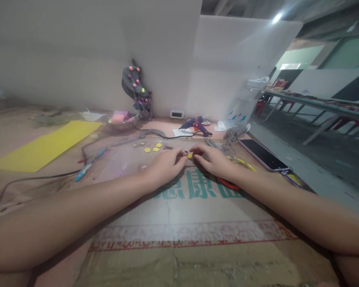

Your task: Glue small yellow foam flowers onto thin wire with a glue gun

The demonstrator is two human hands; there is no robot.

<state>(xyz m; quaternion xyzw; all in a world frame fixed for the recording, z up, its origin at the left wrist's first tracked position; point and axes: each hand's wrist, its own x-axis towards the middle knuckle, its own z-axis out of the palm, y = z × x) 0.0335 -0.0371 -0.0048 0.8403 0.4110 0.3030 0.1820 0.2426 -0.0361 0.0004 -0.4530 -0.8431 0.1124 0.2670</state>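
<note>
Both hands meet in the middle of the table over green printed characters [199, 183]. Between the fingertips is a small yellow piece [189, 156], too small to make out its exact kind. My left hand [167, 162] pinches it from the left, thumb and fingers together. From the other side, my right hand [214, 159] closes its fingertips on the same piece. Left of the hands lie several yellow flower cutouts [156, 149]. Under the right wrist an orange-red ring [228, 183] shows in part.
A dark blue glue gun [197, 126] rests behind the hands, its cable running left. At right are grey yarn [235, 135] and a phone [265, 154]. A blue pen [91, 164] and yellow sheet [50, 145] lie left; a grey crescent decoration [134, 85] stands by the wall.
</note>
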